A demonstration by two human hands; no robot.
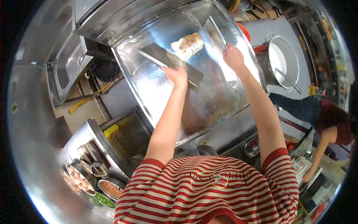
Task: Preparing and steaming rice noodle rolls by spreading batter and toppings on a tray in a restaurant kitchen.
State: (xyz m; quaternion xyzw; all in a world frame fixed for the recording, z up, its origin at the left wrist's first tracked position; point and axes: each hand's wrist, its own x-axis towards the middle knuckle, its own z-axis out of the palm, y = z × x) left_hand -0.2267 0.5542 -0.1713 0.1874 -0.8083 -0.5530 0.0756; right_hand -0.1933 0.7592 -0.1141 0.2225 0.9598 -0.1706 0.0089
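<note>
My left hand (pixel 176 75) grips the edge of a flat metal blade or scraper (pixel 173 64), slanted over the left part of a shiny metal worktop (pixel 207 107). My right hand (pixel 233 57) holds the rim of another broad metal blade or scraper (pixel 218 46) at the worktop's right side. Its flat face is partly lost in glare. Between and beyond the two blades lies a browned, whitish block of food (pixel 188 46), scored across its top; what food it is, I cannot tell. Neither blade visibly touches it.
Right of the worktop stands a large metal pot (pixel 284 60) of white liquid with a ladle. A co-worker (pixel 334 120) reaches over a counter at the lower right. A metal sink (pixel 70 67) is at the left. Bowls of eggs (pixel 81 179), sauce (pixel 111 189) and chopped greens (pixel 105 199) sit lower left.
</note>
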